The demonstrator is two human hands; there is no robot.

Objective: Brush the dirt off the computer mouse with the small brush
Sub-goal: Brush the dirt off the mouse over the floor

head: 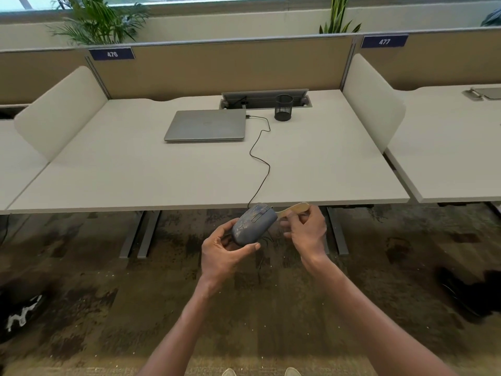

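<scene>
- Computer mouse (253, 226): a grey-blue wired mouse, its top shell speckled with pale yellowish dirt, held in the air just in front of the near edge of the worktop (162, 180) and above the carpeted floor (95, 308); it is tilted, with its button end pointing up and away from the person.
- Left hand (225, 253): cups the rear of the mouse from below, with the thumb curled along the near side of the mouse and the fingers wrapped round its far left side.
- Small brush (294, 208): a pale, cream-coloured handle that runs from the right hand leftwards to the front right side of the mouse; the bristle end lies at or behind the mouse and cannot be made out.
- Right hand (306, 230): pinches the brush handle between the thumb and curled fingers, just to the right of the mouse.
- Mouse cable (261, 147): a thin black cord that snakes from the front of the mouse across the worktop to the right side of the laptop (206, 125).
- Laptop: silver, lid closed, lying flat towards the back of the worktop.
- Mesh pen cup (283, 107): black, upright, to the right of the laptop and in front of the open cable hatch (264, 97).
- Partition (217, 69): a tan screen behind the worktop, bearing blue labels reading 476 (112, 54) and 477 (384, 41); white side dividers (371, 101) stand at each end.
- Potted plants (97, 20): green foliage behind the partition, below a window.
- Shoe tips (292, 372): two pale toes at the bottom edge of the view.
</scene>
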